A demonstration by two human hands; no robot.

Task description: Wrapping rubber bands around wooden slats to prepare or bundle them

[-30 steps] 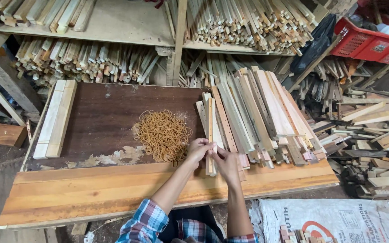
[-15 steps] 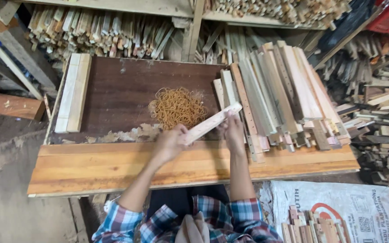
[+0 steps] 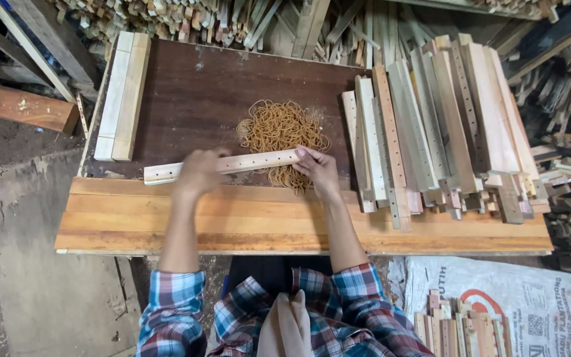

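Slat [image 3: 223, 165] crosswise in both grips, left hand [image 3: 197, 173] mid-length, right hand [image 3: 317, 169] at its end.

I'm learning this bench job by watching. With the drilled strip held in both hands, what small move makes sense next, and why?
Probably carry the drilled strip left and lay it beside the two pale strips at the board's left edge. Left hand and right hand hold it level over the rubber bands, away from the stack of strips on the right.
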